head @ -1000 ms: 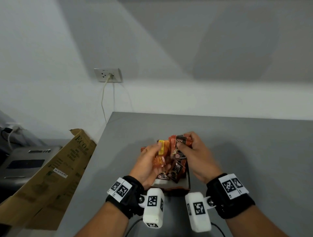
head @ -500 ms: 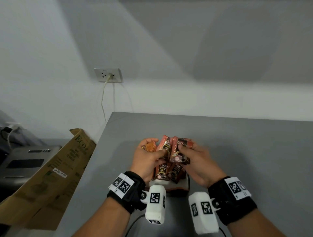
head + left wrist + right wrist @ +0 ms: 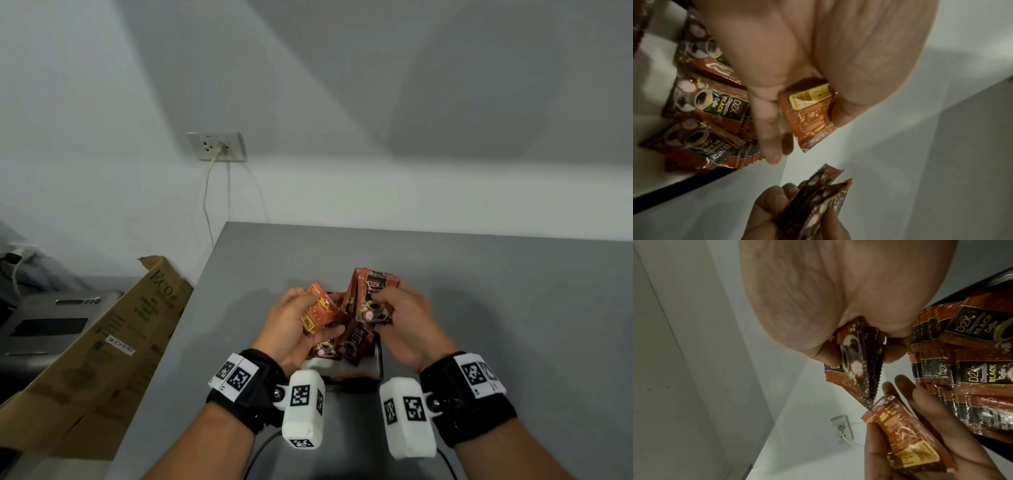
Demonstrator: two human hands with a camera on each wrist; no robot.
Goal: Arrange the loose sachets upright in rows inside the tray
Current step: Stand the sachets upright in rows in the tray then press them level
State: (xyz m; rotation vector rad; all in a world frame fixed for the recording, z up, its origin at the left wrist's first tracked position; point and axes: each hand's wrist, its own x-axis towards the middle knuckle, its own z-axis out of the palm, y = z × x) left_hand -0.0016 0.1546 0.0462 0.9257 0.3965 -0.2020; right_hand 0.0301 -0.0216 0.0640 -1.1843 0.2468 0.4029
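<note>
- grey table, filling the lower right;
- wall socket at 11 o'clock, a pale cable hanging from it;
- flattened cardboard box at 8 o'clock, leaning beside the table

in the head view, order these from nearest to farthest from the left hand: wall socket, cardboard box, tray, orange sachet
1. orange sachet: held in the left hand itself.
2. tray: just right of that hand, under both hands.
3. cardboard box: off the table's left edge.
4. wall socket: up on the wall, far behind.
</note>
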